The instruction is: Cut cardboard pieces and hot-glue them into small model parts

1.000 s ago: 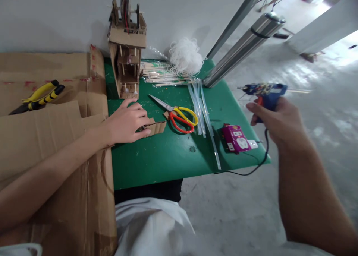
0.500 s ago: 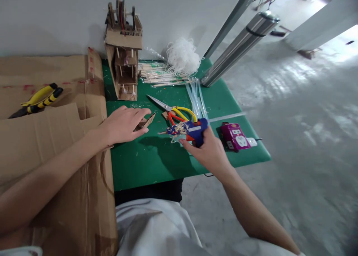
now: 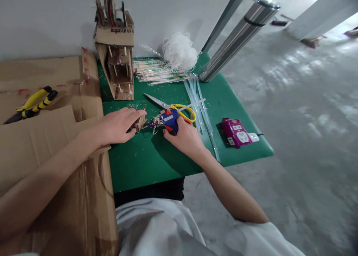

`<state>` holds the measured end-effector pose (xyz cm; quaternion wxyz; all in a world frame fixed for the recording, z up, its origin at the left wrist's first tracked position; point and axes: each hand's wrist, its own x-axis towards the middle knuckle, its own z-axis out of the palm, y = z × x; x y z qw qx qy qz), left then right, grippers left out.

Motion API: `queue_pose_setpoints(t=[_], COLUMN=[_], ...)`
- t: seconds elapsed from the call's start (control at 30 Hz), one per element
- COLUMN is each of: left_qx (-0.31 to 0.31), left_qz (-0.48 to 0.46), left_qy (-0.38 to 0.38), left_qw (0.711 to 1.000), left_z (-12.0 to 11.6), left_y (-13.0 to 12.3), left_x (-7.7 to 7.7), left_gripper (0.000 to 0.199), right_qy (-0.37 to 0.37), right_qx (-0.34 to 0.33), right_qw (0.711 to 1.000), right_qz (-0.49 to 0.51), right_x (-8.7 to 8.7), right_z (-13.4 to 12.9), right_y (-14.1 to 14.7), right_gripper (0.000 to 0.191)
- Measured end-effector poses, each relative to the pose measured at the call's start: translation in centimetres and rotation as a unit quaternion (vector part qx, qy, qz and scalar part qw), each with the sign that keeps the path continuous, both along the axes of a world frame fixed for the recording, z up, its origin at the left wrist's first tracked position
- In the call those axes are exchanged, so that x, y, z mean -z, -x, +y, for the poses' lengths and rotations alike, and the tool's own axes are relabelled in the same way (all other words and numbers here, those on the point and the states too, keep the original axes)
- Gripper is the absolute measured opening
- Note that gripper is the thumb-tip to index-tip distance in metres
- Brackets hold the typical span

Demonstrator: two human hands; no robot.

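My right hand [image 3: 187, 136] is wrapped round a blue glue gun [image 3: 165, 120] with dried glue crusted near its nozzle. The nozzle points left and meets, or nearly meets, a small cardboard piece [image 3: 139, 123]. That piece is held between the thumb and fingers of my left hand [image 3: 119, 126], just above the green table. Behind the gun lie open scissors [image 3: 162, 102] with yellow and orange handles, partly hidden by it. A glue stick sticks out of the gun's back over the scissors.
A cardboard structure [image 3: 117, 58] stands at the back left. Wrapped sticks [image 3: 159, 72], white bands [image 3: 180, 53] and clear glue sticks [image 3: 200, 105] lie behind. A purple power strip [image 3: 236, 132] sits right. Pliers [image 3: 35, 103] rest on cardboard [image 3: 36, 136]; a metal post [image 3: 237, 43] rises at the back right.
My right hand has brought the glue gun left, up to the cardboard piece. The piece in my left hand is now tilted more upright. The whole view has shifted slightly.
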<state>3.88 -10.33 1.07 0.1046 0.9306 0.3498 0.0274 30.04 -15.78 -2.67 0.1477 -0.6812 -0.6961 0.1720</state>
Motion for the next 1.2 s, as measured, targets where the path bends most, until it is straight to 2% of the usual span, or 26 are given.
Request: queue_pose_setpoints(t=[0.3,0.53,0.87,1.2], left_qx=[0.006,-0.006,-0.019,-0.024], left_qz=[0.020,0.034,0.029,0.018], left_qy=[-0.015,-0.009,0.002,0.016], left_qw=[1.000,0.999,0.999,0.999], left_z=[-0.4,-0.6,-0.5,-0.5], left_y=[0.1,-0.2,-0.3,-0.3], left_x=[-0.2,-0.3,-0.3,-0.3], left_gripper=[0.046,0.043,0.041,0.036], right_qy=[-0.034,-0.020,-0.030,-0.023], right_qx=[0.014,0.032,0.031,0.029], right_qw=[0.998,0.998,0.999,0.998], right_qz=[-0.051,-0.044,-0.033,-0.049], right_x=[1.3,1.4,2.0,1.9], right_z=[-0.7,-1.1,-0.9,-0.9], right_y=[0.9,1.4,1.5,1.6], right_gripper=[0.029,0.030,0.028,0.026])
